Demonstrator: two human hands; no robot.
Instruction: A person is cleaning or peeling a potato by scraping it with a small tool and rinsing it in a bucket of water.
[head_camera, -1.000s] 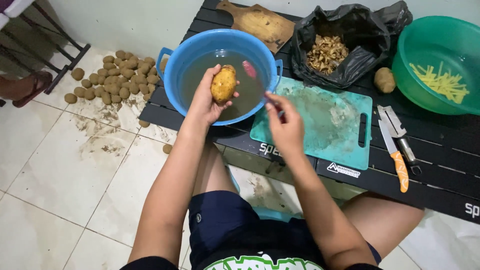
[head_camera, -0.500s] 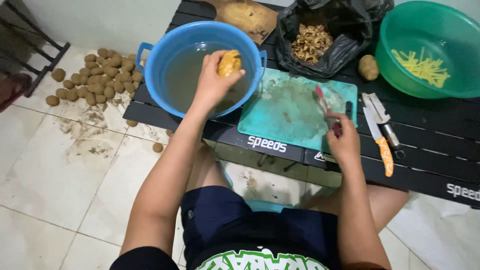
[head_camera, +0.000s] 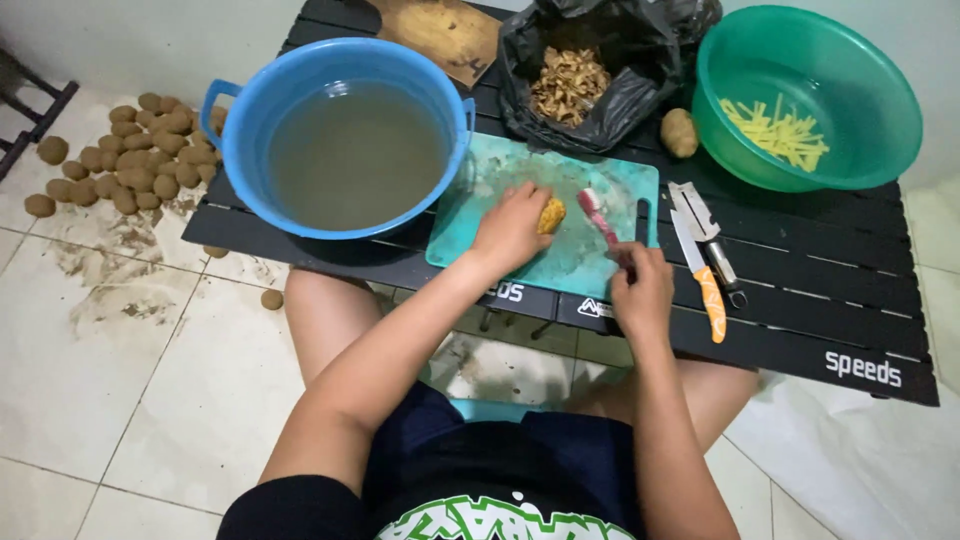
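Moved from above the basin, the potato (head_camera: 551, 215) now lies on the board (head_camera: 600, 262), left hand (head_camera: 508, 229) fingers closed over it, mostly hiding it. Right hand (head_camera: 641, 290) fingers grip a red peeler (head_camera: 598, 216) near the bench (head_camera: 800, 330) edge. Right: two knives (head_camera: 700, 258). Far: one blue basin (head_camera: 345, 135), one bag (head_camera: 600, 60) cut off, one loose potato (head_camera: 679, 132), one green bowl (head_camera: 808, 95).

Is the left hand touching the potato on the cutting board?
Touching. The head view shows the left hand with fingers wrapped over the potato, pressing it onto the teal cutting board, no gap between them.
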